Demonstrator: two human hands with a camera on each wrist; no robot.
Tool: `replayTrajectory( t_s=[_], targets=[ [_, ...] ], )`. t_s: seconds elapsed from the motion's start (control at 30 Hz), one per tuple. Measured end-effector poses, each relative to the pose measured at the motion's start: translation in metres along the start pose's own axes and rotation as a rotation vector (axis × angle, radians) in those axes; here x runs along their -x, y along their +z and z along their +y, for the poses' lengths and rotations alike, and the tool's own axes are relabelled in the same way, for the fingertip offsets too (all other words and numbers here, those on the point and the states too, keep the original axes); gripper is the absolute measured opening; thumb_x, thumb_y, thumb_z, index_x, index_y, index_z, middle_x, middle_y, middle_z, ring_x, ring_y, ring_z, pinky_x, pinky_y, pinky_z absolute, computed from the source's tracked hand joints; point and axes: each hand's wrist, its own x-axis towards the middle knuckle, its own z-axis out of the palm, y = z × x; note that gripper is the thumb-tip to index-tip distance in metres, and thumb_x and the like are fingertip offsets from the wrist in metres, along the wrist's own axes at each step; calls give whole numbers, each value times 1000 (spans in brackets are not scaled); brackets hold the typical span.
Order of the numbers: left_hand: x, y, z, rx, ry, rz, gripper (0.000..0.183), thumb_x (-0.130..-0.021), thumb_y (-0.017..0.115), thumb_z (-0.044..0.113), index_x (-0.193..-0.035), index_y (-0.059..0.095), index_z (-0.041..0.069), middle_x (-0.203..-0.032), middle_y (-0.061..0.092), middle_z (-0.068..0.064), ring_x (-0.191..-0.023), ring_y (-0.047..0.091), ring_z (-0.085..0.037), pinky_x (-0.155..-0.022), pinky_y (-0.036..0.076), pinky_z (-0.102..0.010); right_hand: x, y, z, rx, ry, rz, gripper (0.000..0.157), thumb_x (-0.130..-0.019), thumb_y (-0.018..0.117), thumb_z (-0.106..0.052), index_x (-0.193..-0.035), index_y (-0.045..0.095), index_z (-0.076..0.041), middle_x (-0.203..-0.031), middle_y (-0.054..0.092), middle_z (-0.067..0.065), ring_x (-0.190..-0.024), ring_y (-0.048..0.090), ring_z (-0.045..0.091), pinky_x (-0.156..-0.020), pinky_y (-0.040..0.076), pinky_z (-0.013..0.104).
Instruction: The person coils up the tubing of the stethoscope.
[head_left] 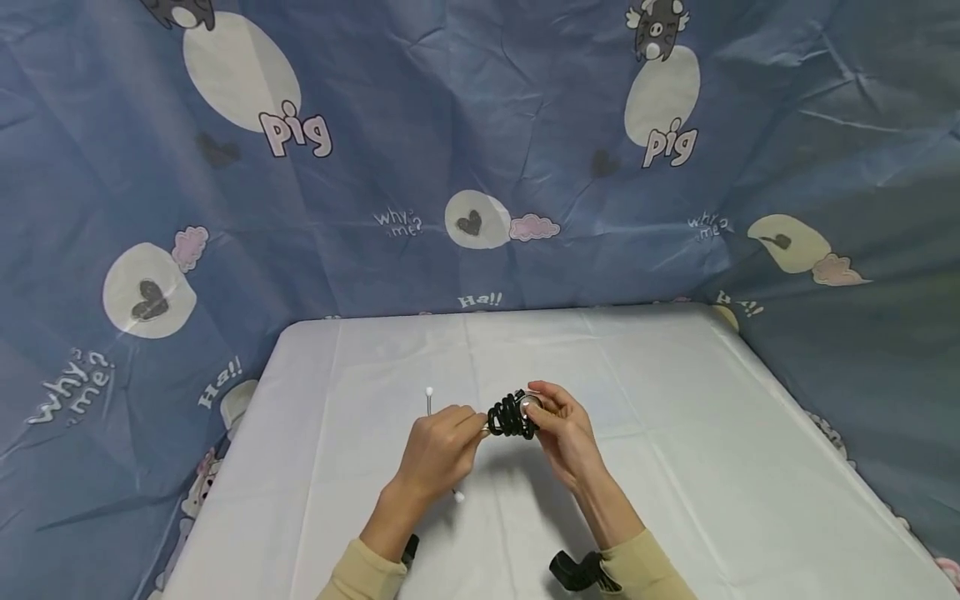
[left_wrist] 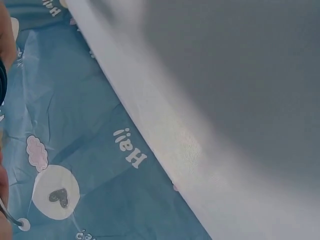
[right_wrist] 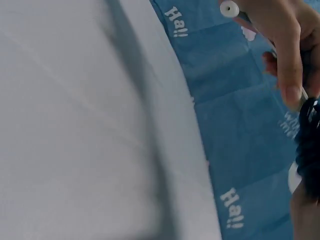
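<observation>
Above the white table, both hands hold a stethoscope whose black tubing (head_left: 510, 417) is wound in several tight loops. My left hand (head_left: 442, 446) grips it by the metal ear tubes. One white ear tip (head_left: 429, 390) sticks out beyond that hand, and the other ear tip (head_left: 459, 497) shows below it. My right hand (head_left: 566, 437) pinches the round silver chestpiece (head_left: 530, 403) at the right end of the loops. In the right wrist view, the dark coil (right_wrist: 310, 145) sits at the right edge, below the left hand's fingers (right_wrist: 289, 60). The left wrist view catches only an ear tip (left_wrist: 24, 224) and slivers of hand.
A white cloth covers the table (head_left: 675, 500). Behind it and along its sides hangs a blue printed sheet (head_left: 420, 125). A black wrist mount (head_left: 576, 572) is strapped at the right sleeve; part of another shows by the left sleeve.
</observation>
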Motion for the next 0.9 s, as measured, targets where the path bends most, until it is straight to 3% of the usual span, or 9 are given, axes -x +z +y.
replayTrajectory(
  t_s=[0.27, 0.37, 0.5, 0.73, 0.9],
  targets=[
    [3, 0, 1, 23, -27, 25, 9, -78, 79, 11, -80, 71, 12, -70, 64, 7, -59, 58, -8, -51, 47, -21, 3, 14, -1, 245, -182, 198, 28, -84, 67, 11, -111, 60, 11, -91, 70, 5, -82, 66, 12, -74, 54, 19],
    [3, 1, 1, 32, -46, 21, 10, -78, 80, 12, -79, 70, 13, -69, 62, 7, -58, 56, -7, -51, 46, -21, 5, 16, -1, 349, -222, 237, 29, -83, 72, 7, -110, 62, 11, -93, 69, 7, -79, 65, 10, -73, 55, 19],
    [4, 2, 0, 55, -71, 22, 10, -78, 79, 12, -79, 70, 13, -70, 63, 7, -60, 57, -8, -53, 47, -22, 7, 16, -5, 414, -224, 206, 30, -83, 74, 3, -111, 64, 5, -96, 67, 9, -82, 65, 11, -74, 54, 20],
    [7, 1, -4, 72, -101, 10, 9, -79, 79, 14, -82, 71, 14, -73, 65, 8, -64, 58, -8, -57, 48, -23, 8, 11, -15, 566, -130, 120, 32, -85, 75, -8, -115, 66, 0, -92, 64, 4, -83, 61, 11, -78, 52, 24],
    [8, 3, -5, 80, -116, -11, 10, -80, 79, 14, -81, 70, 15, -74, 65, 9, -65, 57, -7, -57, 47, -22, 7, 10, -16, 609, -123, 131, 30, -84, 76, -7, -111, 69, 2, -87, 63, 3, -81, 60, 11, -75, 53, 23]
  ],
)
